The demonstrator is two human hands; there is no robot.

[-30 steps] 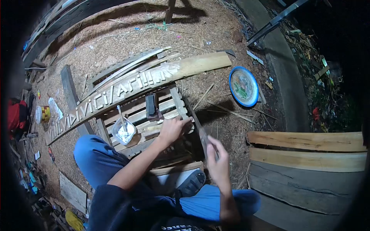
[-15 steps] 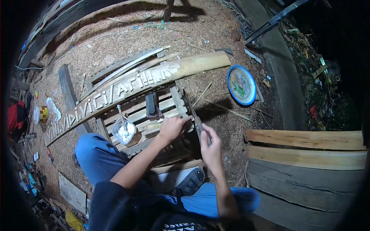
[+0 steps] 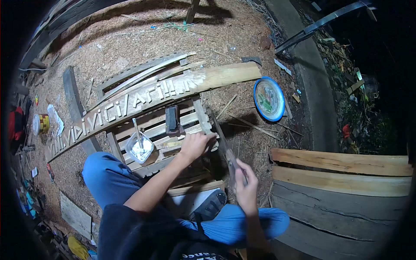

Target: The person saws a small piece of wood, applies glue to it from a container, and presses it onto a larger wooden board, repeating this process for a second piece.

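Observation:
My right hand (image 3: 246, 186) is closed around the handle end of a long, narrow, dark-bladed tool that looks like a handsaw (image 3: 225, 145). Its blade slants up and left, close beside the fingers of my left hand (image 3: 195, 145). Those fingers are pinched together at the right edge of a slatted wooden pallet (image 3: 201, 115); whatever they hold is hidden. On the pallet sit a dark block with a ribbed top (image 3: 172, 119) and a clear plastic tub (image 3: 141, 149) of white paste with a stick in it. Behind lies a long board (image 3: 227, 74) bearing raised wooden letters.
A blue-rimmed round tray (image 3: 282, 97) lies to the right on sawdust-covered ground. Planks (image 3: 338, 162) are laid side by side at lower right. A yellow-and-red can (image 3: 42, 124) stands at far left. My sandalled foot (image 3: 210, 206) is below the pallet.
My right hand has drawn the saw-like tool back, down and to the right along its length. The left hand stays pinched at the pallet edge. The view has shifted slightly.

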